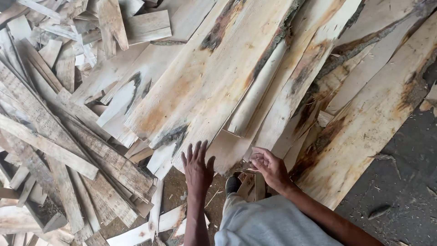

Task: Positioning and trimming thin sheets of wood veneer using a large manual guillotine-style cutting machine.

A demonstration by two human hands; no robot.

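My L hand (198, 166) lies flat, fingers spread, nothing gripped, on the near end of the big pale slab (205, 91). R hand (269, 167), just right of that slab end, fingers curled loose at a thin board's (255, 100) tip; can't tell if it's actually pinched. Best to lift w/ both palms under, watch splinters & bark edges. Thin offcuts (54, 136) heaped left of slab; dark sawdusty floor (400, 182) to its right.
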